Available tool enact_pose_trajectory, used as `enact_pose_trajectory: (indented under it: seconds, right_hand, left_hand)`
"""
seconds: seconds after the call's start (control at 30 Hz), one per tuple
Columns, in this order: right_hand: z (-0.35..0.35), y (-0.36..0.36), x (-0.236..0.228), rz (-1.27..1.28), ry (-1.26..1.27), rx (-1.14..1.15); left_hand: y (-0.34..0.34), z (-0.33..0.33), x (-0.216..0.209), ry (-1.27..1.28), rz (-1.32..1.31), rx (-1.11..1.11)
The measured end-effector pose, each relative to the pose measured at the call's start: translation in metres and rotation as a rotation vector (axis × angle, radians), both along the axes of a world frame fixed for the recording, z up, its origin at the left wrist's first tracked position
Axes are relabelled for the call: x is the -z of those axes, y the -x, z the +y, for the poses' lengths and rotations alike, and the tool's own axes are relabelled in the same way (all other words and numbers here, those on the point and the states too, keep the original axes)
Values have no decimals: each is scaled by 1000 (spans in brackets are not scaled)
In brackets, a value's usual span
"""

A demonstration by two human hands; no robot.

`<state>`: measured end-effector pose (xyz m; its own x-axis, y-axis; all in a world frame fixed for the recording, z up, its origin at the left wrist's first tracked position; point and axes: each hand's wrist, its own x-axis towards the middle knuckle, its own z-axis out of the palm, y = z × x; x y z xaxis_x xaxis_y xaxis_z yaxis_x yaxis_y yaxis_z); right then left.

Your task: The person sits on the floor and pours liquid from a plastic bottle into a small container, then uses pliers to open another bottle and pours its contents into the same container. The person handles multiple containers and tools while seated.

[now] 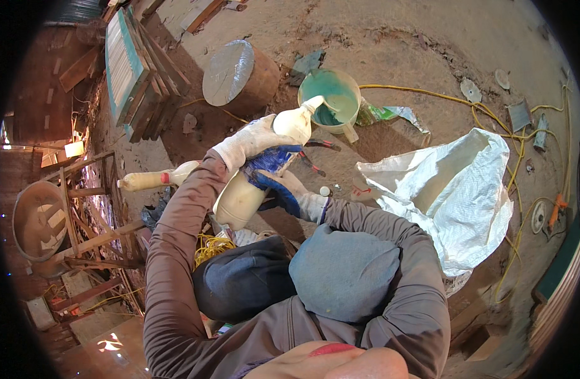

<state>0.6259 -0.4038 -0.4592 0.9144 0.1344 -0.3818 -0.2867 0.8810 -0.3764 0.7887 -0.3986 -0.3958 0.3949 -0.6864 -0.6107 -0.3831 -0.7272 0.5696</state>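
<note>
A large plastic bottle (pixel 240 197) of cream-coloured liquid is tilted, its neck over a pale bucket (pixel 355 90) with a green inside. A thin cream stream runs from its mouth into the bucket, where pale liquid shows. My left hand (pixel 255 142), in a white and blue work glove, is closed round the bottle's upper part. Lower down, my right hand (pixel 295 191), in a similar glove, grips the bottle's side; some of its fingers are hidden. Beyond my left forearm lies a second bottle (pixel 144 180) of cream liquid with a red neck ring. A white cap (pixel 325 191) lies beside my right hand.
A log stump (pixel 258 74) stands left of the bucket, near leaning green-edged boards (pixel 127 76). An open white woven sack (pixel 470 189) lies at right. A yellow cord (pixel 422 93) crosses the dirt ground. At left stands a wooden frame (pixel 88 218) with a round basin (pixel 40 221).
</note>
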Motion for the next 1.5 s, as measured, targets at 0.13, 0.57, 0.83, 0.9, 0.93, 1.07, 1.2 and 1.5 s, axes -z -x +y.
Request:
enact_pose_trajectory:
  seconds: [0.13,0.57,0.83,0.9,0.93,1.07,1.2,1.5]
  right_hand:
    - [-1,-2,3,-7,-14,1]
    - [-6,2,-3,-19,5,29]
    - [-4,3,-1,-47,1,27]
    - [-4,3,-2,-45,-1,14]
    - [-5,4,-3,-41,-1,6]
    - [-3,3,-3,-27,-16,-4]
    - [-3,4,-4,-32,-22,2]
    - [-4,4,-1,-66,-37,-6]
  left_hand:
    - [-4,-1,3,26,59,0]
    - [2,-2,-4,-8,-110,83]
    - [7,-7,-13,-81,-174,108]
    - [7,-8,-15,-92,-200,137]
    - [7,-9,-15,-97,-213,152]
    - [8,-11,-19,-126,-203,162]
    - [9,-12,-20,-118,-176,148]
    - [5,-9,-12,-98,-206,170]
